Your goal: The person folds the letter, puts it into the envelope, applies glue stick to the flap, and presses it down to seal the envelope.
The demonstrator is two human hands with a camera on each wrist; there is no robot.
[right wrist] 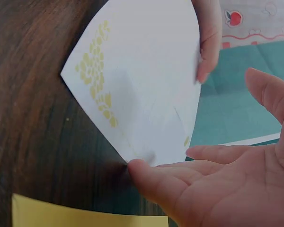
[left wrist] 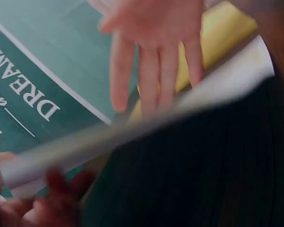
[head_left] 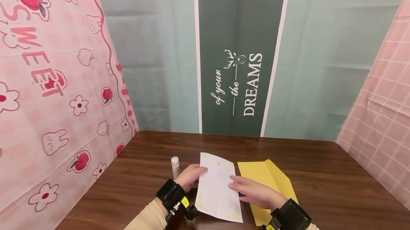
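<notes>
A sheet of white paper (head_left: 217, 191) with gold floral corner prints (right wrist: 94, 71) is held up off the table, tilted and slightly bowed. My left hand (head_left: 191, 176) pinches its left edge, thumb on the front and fingers behind. On the opposite edge, my right hand (head_left: 254, 191) has its fingers extended, with the fingertips right at the paper. The left wrist view shows the sheet nearly edge-on and blurred, and the straight fingers of the right hand (left wrist: 156, 61) beyond it. Under the right forearm lies a creased yellow paper (head_left: 266, 176), partly covered by that hand.
A white capped tube (head_left: 175, 166), like a glue stick, stands just behind the left hand. The brown wooden table (head_left: 326, 180) ends at a green curtain (head_left: 160, 80) at the back. Pink patterned cloths (head_left: 57, 116) hang on both sides.
</notes>
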